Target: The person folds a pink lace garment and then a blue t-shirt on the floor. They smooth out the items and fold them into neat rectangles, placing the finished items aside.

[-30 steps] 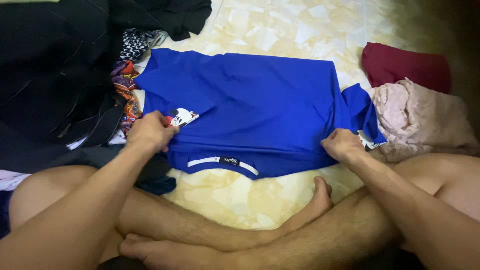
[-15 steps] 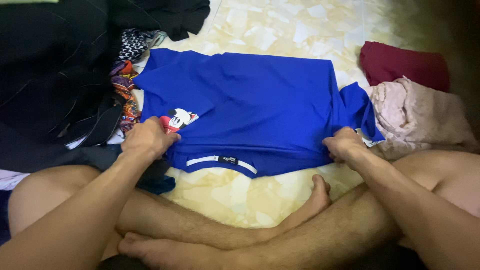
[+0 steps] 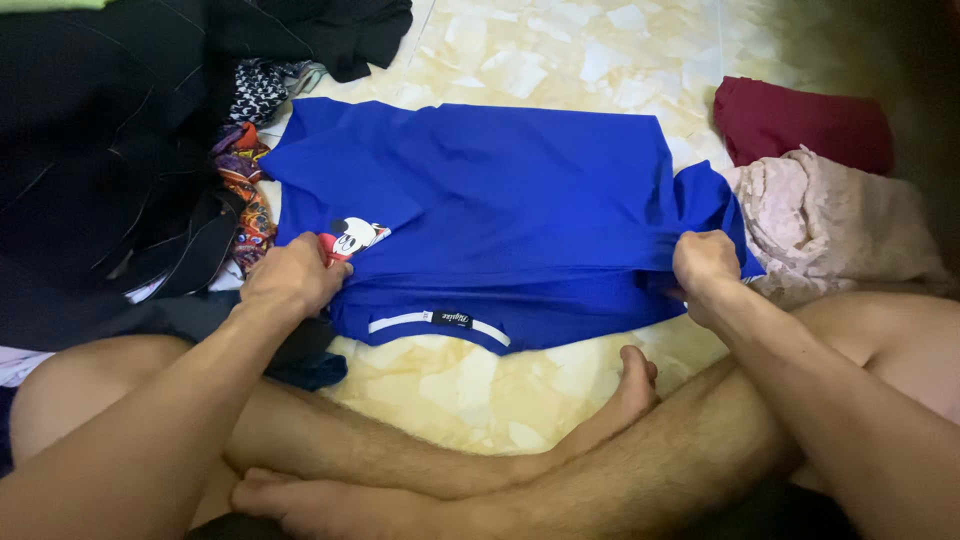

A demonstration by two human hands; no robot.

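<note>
Head view: both hands pinching the blue shirt's near edge

Head camera looked down over crossed legs onto pale marbled floor tiles [image 3: 560, 40]. Far left sat a dark clothes pile [image 3: 110, 150], with a patterned orange-and-black garment [image 3: 245, 190] poking out just beyond the left knuckles. The left hand [image 3: 292, 275] was clenched on the blue shirt [image 3: 500, 200] at its near-left edge, fingers curled over the fabric right beside a small red-white-black cartoon print [image 3: 350, 238]. The shirt lay spread flat on the tiles between the two hands, its collar with a white strip [image 3: 438, 322] nearest the knees. Across to the right hand [image 3: 705, 268]: fingers closed, grasping a bunched sleeve fold at the shirt's near-right edge. Just past those fingers rested a pink lacy cloth [image 3: 840, 230], and beyond it a folded maroon garment [image 3: 800, 120].

Risk, as I judged it: the right-hand bunch looked uneven, so a pull could have dragged the fold crooked; the left edge lay near the patterned garment and could have snagged it.
</note>
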